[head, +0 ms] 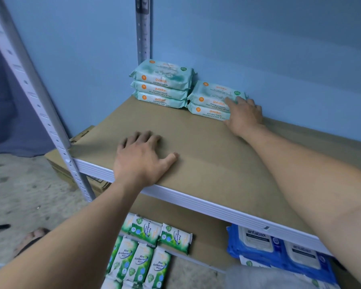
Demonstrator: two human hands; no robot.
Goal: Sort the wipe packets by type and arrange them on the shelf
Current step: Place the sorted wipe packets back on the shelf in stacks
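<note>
The teal packets stand at the back of the shelf, against the wall, so the front of the board stays free for other kinds. A stack of three sits in the corner by the post, and a stack of two touches it on the right; they are all the same type, which is probably why they are kept together. The right hand is at the right end of the stack of two, with fingers lying on the top packet and the thumb low near the bottom one. I cannot tell if it grasps the packets or only presses them into line. The left hand lies flat on the board near the front edge, fingers spread and holding nothing, I think as a support while the person reaches. On the lower shelf the green packets and the blue packets lie in separate groups, so sorting seems well advanced.
</note>
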